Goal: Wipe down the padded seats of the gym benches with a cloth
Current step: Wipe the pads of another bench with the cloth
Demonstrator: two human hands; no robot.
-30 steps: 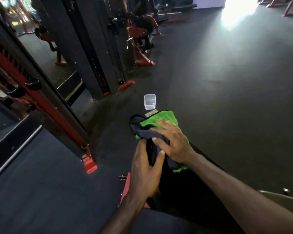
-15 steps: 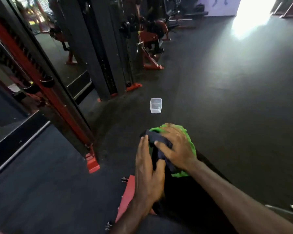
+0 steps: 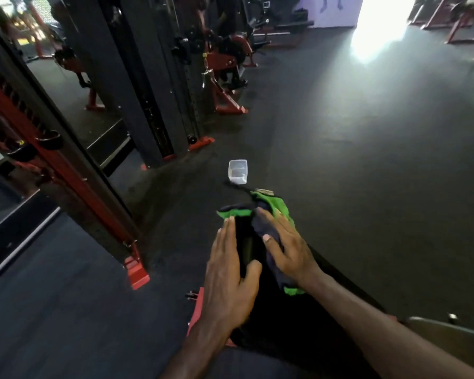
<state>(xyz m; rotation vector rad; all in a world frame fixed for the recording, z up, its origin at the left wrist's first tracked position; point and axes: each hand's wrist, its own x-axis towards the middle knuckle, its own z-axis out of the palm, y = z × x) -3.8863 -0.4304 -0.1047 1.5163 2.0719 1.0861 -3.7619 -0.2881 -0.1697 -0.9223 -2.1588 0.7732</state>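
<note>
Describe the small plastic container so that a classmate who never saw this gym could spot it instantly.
Find the black padded bench under the person's hands. On the dark floor just past its far end stands a clear plastic container, the only pale, see-through item there, beyond the green-and-dark cloth.

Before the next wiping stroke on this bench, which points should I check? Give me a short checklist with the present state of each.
1. Cloth lies on the bench pad: ok.
2. Right hand presses on the cloth with flat fingers: ok.
3. Left hand steadies the side of the pad: ok.
4. Plastic tub on the floor sits clear of the cloth's far end: not ok, it is very close.
5. Pad surface already clean: cannot tell, too dark.
</note>
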